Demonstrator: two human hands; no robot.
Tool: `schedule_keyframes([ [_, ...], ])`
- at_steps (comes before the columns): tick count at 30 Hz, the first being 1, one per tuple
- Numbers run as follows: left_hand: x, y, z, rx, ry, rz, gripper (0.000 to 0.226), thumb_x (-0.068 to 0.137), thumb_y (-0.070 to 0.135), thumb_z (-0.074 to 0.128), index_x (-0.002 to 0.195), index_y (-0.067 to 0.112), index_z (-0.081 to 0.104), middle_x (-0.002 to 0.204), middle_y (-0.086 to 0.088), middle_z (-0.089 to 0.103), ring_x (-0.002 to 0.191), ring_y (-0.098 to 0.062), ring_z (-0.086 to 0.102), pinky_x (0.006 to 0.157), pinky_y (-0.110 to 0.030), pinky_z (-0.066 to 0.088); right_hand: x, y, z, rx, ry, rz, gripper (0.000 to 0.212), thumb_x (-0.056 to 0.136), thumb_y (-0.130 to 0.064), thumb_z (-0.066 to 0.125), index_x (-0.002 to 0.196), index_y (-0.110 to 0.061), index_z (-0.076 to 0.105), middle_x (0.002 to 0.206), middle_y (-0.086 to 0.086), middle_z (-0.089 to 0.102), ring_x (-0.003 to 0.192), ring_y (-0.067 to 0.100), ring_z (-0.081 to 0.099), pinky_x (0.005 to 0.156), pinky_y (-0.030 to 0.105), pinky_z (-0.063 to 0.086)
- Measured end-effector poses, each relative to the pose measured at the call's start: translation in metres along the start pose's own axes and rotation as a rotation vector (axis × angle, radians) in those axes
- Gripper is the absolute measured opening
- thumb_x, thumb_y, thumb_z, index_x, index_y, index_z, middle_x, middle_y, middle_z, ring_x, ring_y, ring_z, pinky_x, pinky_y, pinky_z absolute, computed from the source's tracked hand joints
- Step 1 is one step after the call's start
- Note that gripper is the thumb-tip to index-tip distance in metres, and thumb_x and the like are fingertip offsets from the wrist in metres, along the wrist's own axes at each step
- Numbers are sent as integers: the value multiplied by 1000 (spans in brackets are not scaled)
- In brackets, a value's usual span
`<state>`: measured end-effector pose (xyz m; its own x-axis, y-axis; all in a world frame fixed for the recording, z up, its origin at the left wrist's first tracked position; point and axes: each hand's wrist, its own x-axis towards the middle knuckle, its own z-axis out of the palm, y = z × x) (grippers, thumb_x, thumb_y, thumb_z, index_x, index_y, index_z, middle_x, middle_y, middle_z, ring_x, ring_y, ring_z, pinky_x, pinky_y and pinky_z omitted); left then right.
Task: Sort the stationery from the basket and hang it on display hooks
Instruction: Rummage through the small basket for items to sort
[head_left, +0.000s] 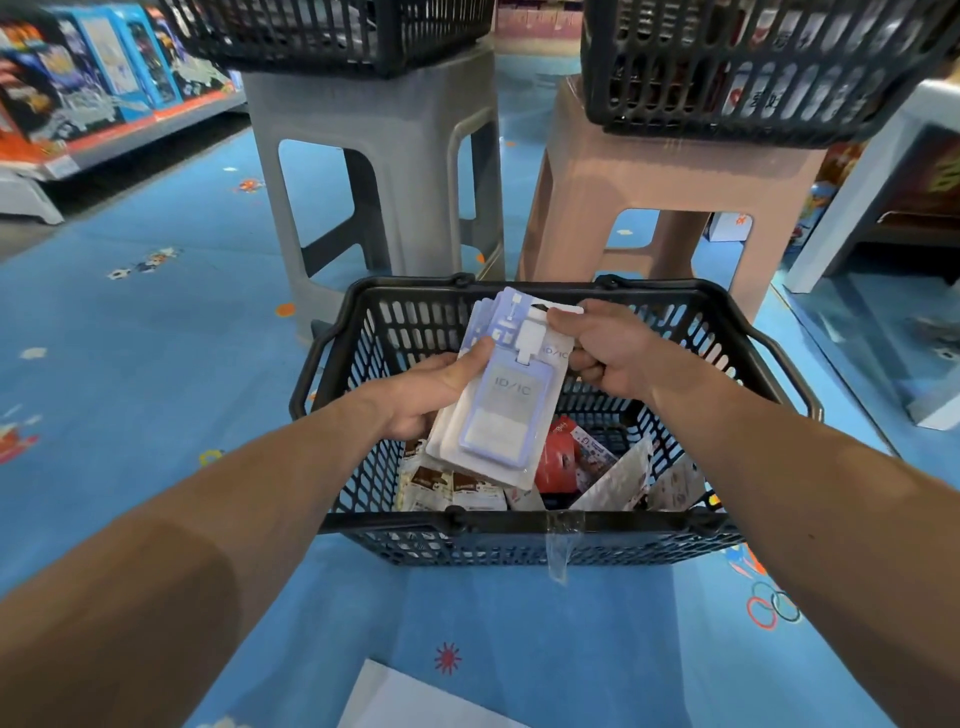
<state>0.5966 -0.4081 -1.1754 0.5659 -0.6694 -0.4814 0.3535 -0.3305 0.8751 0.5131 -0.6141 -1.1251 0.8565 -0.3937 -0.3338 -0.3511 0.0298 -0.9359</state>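
Note:
A black plastic basket (753, 358) stands on the blue floor in front of me. Above it I hold a stack of pale purple ID card holder packs (506, 410). My left hand (431, 389) grips the stack from its left side, thumb on top. My right hand (602, 348) pinches the top edge of the front pack near its hanging hole. Inside the basket lie more stationery packs: brown-and-white packets (452, 488), a red pack (558, 462) and clear sleeves (618, 478). No display hooks are in view.
Behind the basket stand a grey stool (384, 171) and a pink stool (649, 197), each bearing another black basket (753, 67). A shelf of boxed goods (88, 88) runs at the far left. A white display unit (872, 208) is at the right. White paper (410, 701) lies near me.

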Motion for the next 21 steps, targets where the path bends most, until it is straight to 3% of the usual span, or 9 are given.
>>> schedule_keyframes([
  [3,-7,8,10,-5,-48,-7,81,71,72,64,133,20,64,125,-9,73,115,-29,71,95,-46,56,5,6,3,3,53,1,23,102,-23,63,85,-20,47,69,3,53,36,7,32,35,17,21],
  [7,2,3,17,68,-40,-43,49,79,35,80,121,13,68,112,-10,78,101,-27,74,96,-46,57,7,15,3,-22,76,17,13,104,-24,58,96,-14,55,68,4,57,36,7,43,36,17,28],
  [10,17,-7,10,148,10,-53,71,65,33,93,129,18,65,116,-6,77,108,-29,74,102,-51,54,18,33,-5,-112,106,100,29,107,-29,46,89,-9,58,62,6,57,46,17,58,41,21,40],
  [12,25,-16,4,201,35,-75,77,60,36,96,129,22,65,117,-2,77,108,-28,74,101,-52,55,25,50,-15,-529,130,142,36,106,-33,42,97,-4,62,79,13,65,68,27,70,59,34,59],
  [13,27,-20,2,216,46,-79,66,67,33,93,126,22,67,114,-2,78,105,-26,74,100,-51,56,25,57,-20,-773,88,176,37,106,-34,41,102,-3,63,85,14,68,72,27,72,64,35,60],
  [15,29,-25,-2,219,70,-102,50,78,25,87,124,18,68,110,-4,79,101,-26,76,96,-49,58,17,73,-26,-1058,-107,349,36,107,-33,44,112,-1,60,82,16,73,60,21,73,52,27,55],
  [18,31,-30,-7,209,83,-122,49,77,19,87,121,17,67,109,-8,78,99,-29,76,87,-46,61,3,86,-27,-1077,-333,631,42,106,-35,50,135,-5,48,95,22,71,58,23,74,49,28,57],
  [21,35,-33,-10,221,80,-131,50,79,17,87,124,19,67,110,-5,79,100,-27,76,89,-45,60,10,88,-29,-1090,-371,590,38,105,-27,53,136,-4,49,107,19,68,62,27,75,66,35,64],
])
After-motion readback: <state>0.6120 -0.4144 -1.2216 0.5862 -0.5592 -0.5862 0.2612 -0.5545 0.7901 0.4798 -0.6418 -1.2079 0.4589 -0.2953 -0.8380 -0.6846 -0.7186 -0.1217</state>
